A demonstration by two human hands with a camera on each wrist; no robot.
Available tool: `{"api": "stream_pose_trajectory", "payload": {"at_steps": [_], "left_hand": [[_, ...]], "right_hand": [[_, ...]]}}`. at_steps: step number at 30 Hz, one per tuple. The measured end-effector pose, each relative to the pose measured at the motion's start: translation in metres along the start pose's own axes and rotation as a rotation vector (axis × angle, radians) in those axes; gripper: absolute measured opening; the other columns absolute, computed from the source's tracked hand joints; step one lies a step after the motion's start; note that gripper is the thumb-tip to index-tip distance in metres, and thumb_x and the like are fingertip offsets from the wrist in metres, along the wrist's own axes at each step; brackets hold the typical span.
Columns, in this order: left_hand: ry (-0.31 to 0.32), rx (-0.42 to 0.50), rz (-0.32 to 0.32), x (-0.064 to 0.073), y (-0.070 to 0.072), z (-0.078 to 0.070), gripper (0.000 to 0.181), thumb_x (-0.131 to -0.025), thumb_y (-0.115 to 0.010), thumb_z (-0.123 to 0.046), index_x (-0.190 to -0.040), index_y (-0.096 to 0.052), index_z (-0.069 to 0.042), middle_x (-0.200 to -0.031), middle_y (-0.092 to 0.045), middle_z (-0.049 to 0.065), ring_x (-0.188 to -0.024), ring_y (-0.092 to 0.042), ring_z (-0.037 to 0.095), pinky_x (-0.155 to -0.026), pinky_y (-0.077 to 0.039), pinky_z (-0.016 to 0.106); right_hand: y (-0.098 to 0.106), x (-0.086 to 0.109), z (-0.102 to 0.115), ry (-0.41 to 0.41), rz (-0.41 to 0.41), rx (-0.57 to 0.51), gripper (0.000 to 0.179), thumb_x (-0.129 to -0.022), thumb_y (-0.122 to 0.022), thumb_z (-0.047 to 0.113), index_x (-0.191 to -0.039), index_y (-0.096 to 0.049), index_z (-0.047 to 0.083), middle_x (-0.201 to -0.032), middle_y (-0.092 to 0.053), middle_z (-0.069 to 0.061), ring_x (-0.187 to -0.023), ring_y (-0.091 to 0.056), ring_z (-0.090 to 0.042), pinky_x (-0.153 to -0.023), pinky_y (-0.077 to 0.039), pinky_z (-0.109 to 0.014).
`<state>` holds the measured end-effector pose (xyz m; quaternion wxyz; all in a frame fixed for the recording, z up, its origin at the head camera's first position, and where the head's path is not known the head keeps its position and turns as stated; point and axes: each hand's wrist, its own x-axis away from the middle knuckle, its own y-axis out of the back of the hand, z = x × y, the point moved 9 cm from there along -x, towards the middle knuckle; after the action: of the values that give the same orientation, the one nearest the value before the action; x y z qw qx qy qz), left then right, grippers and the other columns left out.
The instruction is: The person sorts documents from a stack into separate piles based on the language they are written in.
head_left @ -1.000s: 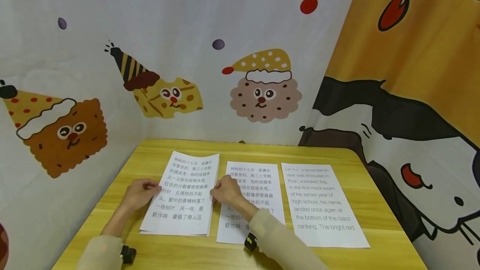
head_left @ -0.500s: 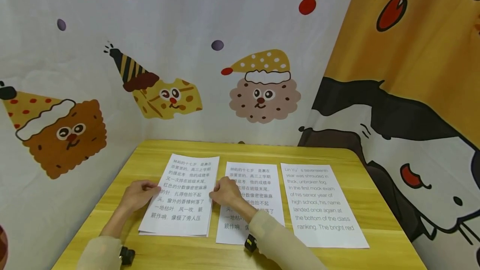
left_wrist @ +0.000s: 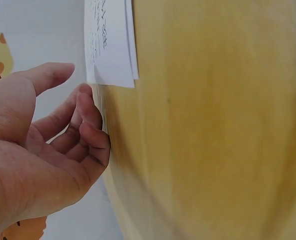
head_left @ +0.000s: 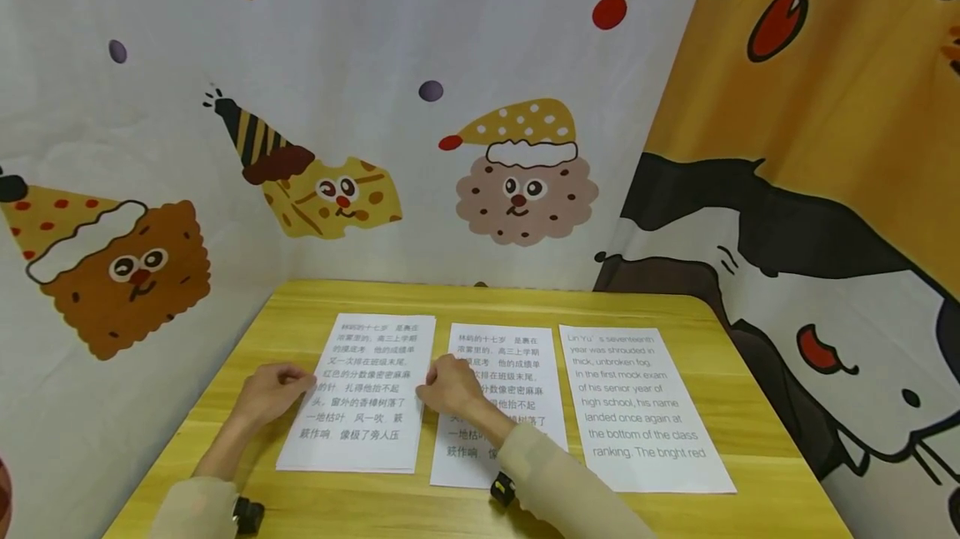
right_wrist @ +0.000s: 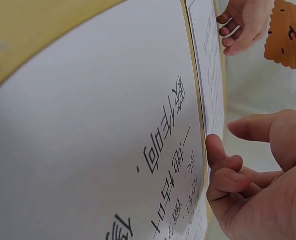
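On the left of the table lies a small stack of white sheets [head_left: 362, 406] with printed Chinese text, its sheet edges slightly offset in the left wrist view. My left hand [head_left: 272, 394] is at the stack's left edge, its fingers loosely bent. In the left wrist view the thumb stands apart from the fingers, with no paper between them. My right hand [head_left: 454, 386] is at the stack's right edge, above a middle sheet [head_left: 540, 356] with Chinese text, and hides part of that text. Its thumb and index finger are apart in the right wrist view, the index fingertip close to the stack.
To the right lies a sheet with English text [head_left: 637, 406]. All the papers rest on a yellow wood-grain table [head_left: 375, 514]. A white curtain [head_left: 360, 39] with cartoon prints hangs behind and at the left, and an orange one [head_left: 862, 89] hangs at the right.
The left stack's raised, curved top has settled flat, its sheets now lie more closely aligned, and the stack has shifted slightly toward me. Both hands stay at its sides.
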<state>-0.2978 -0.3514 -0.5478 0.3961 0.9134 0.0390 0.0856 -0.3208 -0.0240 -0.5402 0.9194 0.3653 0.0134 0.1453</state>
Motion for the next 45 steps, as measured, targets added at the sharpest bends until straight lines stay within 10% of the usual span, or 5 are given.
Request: {"api": "stream_pose_trajectory", "payload": {"at_steps": [12, 17, 26, 45], "left_hand": [[-0.089, -0.033, -0.048, 0.003, 0.002, -0.014, 0.042, -0.11, -0.072, -0.03, -0.132, -0.074, 0.006, -0.123, -0.077, 0.026, -0.106, -0.072, 0.034, -0.081, -0.056, 0.034], [-0.167, -0.041, -0.04, 0.005, -0.003, -0.03, 0.053, -0.11, -0.074, -0.033, -0.144, -0.067, 0.007, -0.141, -0.071, 0.033, -0.122, -0.072, 0.048, -0.096, -0.063, 0.053], [-0.305, -0.079, 0.021, 0.006, -0.031, -0.06, 0.076, -0.108, -0.076, -0.047, -0.162, -0.053, 0.001, -0.169, -0.048, 0.038, -0.153, -0.047, 0.065, -0.12, -0.045, 0.08], [-0.487, -0.108, 0.149, 0.029, -0.085, -0.135, 0.086, -0.103, -0.079, -0.057, -0.167, -0.051, -0.007, -0.174, -0.047, 0.029, -0.16, -0.047, 0.056, -0.127, -0.041, 0.077]], "right_hand": [[0.006, 0.006, 0.005, 0.116, -0.004, 0.041, 0.035, -0.096, -0.085, 0.023, -0.12, -0.075, 0.0, -0.091, -0.073, -0.001, -0.075, -0.063, -0.01, -0.071, -0.056, -0.026], [0.011, 0.01, 0.007, 0.171, -0.013, 0.102, 0.042, -0.095, -0.088, 0.028, -0.126, -0.077, 0.001, -0.105, -0.076, -0.007, -0.089, -0.065, -0.014, -0.083, -0.059, -0.03], [0.026, 0.026, 0.002, 0.242, 0.008, 0.114, 0.063, -0.095, -0.088, 0.036, -0.143, -0.071, -0.001, -0.148, -0.073, -0.02, -0.142, -0.066, -0.039, -0.124, -0.053, -0.056], [0.065, 0.061, -0.037, 0.23, 0.021, 0.211, 0.089, -0.093, -0.09, 0.048, -0.161, -0.056, 0.001, -0.17, -0.052, -0.03, -0.159, -0.049, -0.051, -0.132, -0.039, -0.071]]}}
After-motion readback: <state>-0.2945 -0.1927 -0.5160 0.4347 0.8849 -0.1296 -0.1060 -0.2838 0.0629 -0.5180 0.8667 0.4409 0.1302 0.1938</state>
